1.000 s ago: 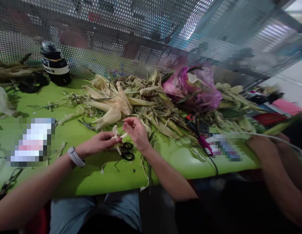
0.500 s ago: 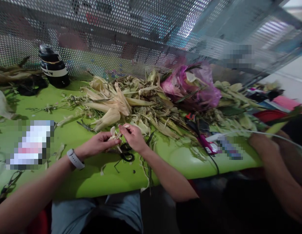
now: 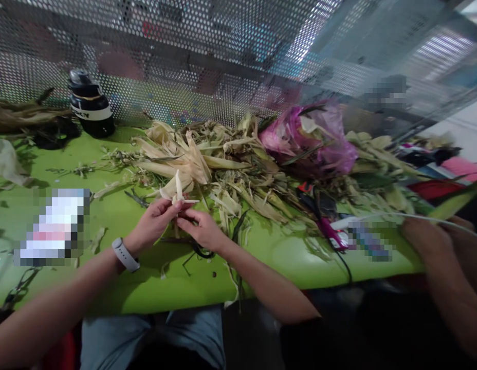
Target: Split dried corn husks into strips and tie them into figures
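Left hand (image 3: 159,216) has the pale husk piece (image 3: 179,187) pinched above the counter (image 3: 126,290); go snug, not crushing. Right hand (image 3: 202,229) is tucked close (can't tell if its grip's holding anything).

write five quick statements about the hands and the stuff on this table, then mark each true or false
1. The left hand holds a pale husk piece. True.
2. The pale wristband is on the right arm. False: it is on the left.
3. A dark bottle stands on the green table. True.
4. The right hand is far from the left. False: it is close beside it.
5. The plastic bag is pink-purple. True.
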Demonstrator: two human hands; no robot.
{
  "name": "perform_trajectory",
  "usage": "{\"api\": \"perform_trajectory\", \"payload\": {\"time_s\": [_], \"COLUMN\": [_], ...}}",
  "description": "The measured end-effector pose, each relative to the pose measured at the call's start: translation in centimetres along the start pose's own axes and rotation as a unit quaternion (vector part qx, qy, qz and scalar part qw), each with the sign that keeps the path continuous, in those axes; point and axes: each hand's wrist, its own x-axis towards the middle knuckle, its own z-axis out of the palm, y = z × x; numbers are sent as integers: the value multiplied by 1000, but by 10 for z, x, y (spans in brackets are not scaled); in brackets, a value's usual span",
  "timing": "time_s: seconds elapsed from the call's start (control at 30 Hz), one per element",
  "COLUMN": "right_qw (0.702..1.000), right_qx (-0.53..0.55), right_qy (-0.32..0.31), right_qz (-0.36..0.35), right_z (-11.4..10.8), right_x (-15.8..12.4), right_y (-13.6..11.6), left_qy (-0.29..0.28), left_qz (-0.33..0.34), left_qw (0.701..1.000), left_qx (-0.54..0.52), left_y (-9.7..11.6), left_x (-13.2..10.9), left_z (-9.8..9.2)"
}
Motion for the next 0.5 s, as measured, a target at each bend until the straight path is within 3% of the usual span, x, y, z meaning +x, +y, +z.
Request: {"api": "perform_trajectory", "payload": {"time_s": [0.3, 0.4, 0.5], "right_qw": [991, 998, 995], "right_qx": [54, -27, -36], "right_qy": [-118, -65, 92], "right_qz": [32, 4, -25], "right_z": [0, -7, -21], "right_x": [0, -5, -8], "right_y": [8, -1, -9], "left_qy": [1, -1, 0], "left_qz": [2, -2, -32], "left_qw": [1000, 999, 999], "left_qx": [-31, -35, 16], "left_y": [-2, 0, 2], "left_x": [3, 1, -2], "left_z": [-3, -4, -4]}}
